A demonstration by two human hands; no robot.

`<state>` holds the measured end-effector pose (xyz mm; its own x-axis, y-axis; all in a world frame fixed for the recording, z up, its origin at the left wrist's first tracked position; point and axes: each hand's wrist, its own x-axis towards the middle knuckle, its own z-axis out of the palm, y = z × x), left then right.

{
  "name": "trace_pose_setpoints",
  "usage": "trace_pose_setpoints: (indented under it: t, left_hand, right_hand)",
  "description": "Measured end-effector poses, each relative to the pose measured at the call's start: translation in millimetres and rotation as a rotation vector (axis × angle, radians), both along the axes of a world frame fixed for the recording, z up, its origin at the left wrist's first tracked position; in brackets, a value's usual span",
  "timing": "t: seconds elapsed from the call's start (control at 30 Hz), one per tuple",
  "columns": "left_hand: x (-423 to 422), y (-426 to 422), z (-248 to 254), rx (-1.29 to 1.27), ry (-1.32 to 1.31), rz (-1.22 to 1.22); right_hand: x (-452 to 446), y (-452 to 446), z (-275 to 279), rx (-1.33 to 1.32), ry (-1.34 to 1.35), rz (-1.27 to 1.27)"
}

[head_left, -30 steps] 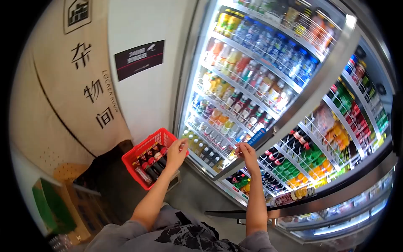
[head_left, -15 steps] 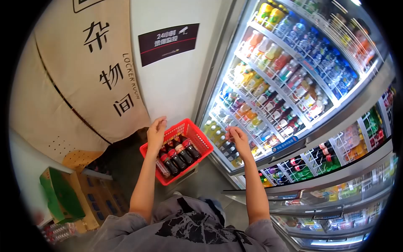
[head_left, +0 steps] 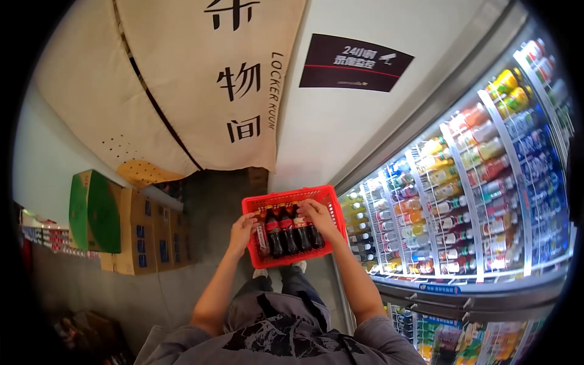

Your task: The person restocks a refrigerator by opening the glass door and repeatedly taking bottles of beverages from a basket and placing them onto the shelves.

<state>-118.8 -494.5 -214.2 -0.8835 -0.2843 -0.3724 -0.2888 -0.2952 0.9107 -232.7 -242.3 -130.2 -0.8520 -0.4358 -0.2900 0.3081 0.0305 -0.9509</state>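
Note:
A red plastic basket (head_left: 248,201) sits low in front of my body, above my shoes. Several dark cola bottles (head_left: 287,238) with red labels lie side by side in it, caps toward the far side. At its left end is a slimmer bottle (head_left: 262,237) with a paler label. My left hand (head_left: 244,229) is at the basket's left rim, fingers loosely bent beside that bottle. Over the right-hand bottle necks reaches my right hand (head_left: 316,216), fingers apart and partly covering the bottles. I cannot tell whether its fingertips touch them.
A lit drinks fridge (head_left: 462,201) with several rows of bottles fills the right side. Cardboard boxes (head_left: 149,234) stand on the left, one with a green side (head_left: 97,210). Beyond the basket hang a beige curtain (head_left: 201,91) and a black sign (head_left: 356,64) on the white wall.
My view has turned toward the right, so the curtain and boxes show more fully. Both hands have come down from above the basket to the bottles and rim.

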Motion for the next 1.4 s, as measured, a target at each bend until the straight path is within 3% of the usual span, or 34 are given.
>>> trace_pose_setpoints:
  t: [0.27, 0.37, 0.4, 0.47, 0.6, 0.67, 0.8, 0.87, 1.0, 1.07, 1.17, 1.4]
  left_hand:
    - [-2.7, 58.3, -76.3, 0.046, -0.19, 0.04]
    - [-5.7, 81.7, -120.6, -0.103, -0.279, 0.034]
    - [-5.6, 90.1, -129.9, -0.102, -0.292, 0.045]
    - [-3.7, 104.7, -147.8, -0.117, -0.329, -0.037]
    - [-12.0, 134.4, -147.1, -0.145, -0.372, -0.069]
    - [-19.6, 149.9, -152.6, -0.163, -0.404, -0.099]
    - [-41.8, 183.1, -138.9, 0.121, -0.394, -0.071]
    - [-51.3, 199.2, -145.4, 0.188, -0.372, -0.109]
    - [-52.9, 226.1, -198.4, 0.04, -0.413, -0.213]
    - [-52.8, 239.3, -205.2, 0.086, -0.394, -0.153]
    - [-58.4, 246.9, -193.7, -0.142, -0.398, -0.164]
    - [-51.6, 237.5, -164.5, -0.044, -0.471, -0.194]
  right_hand:
    - [-33.7, 45.2, -116.7, 0.094, -0.151, 0.003]
    - [-43.0, 73.5, -180.1, 0.328, -0.014, -0.098]
    - [-42.9, 76.9, -185.8, 0.328, -0.024, -0.083]
    - [-41.6, 81.6, -198.0, 0.605, 0.089, -0.099]
    - [-42.8, 87.4, -237.6, 0.613, -0.043, 0.08]
    - [-29.1, 89.7, -273.4, 0.802, 0.202, 0.0]
    - [-24.1, 99.2, -295.8, 0.84, 0.101, 0.054]
    - [-13.6, 109.3, -325.1, 0.876, 0.217, 0.036]
    - [-9.8, 113.1, -307.7, 0.831, 0.069, 0.132]
    - [-2.6, 111.8, -301.5, 0.874, 0.246, 0.127]
    - [-3.6, 107.9, -306.1, 0.91, 0.209, 0.102]
    - [-0.1, 105.1, -270.7, 0.793, 0.167, 0.011]
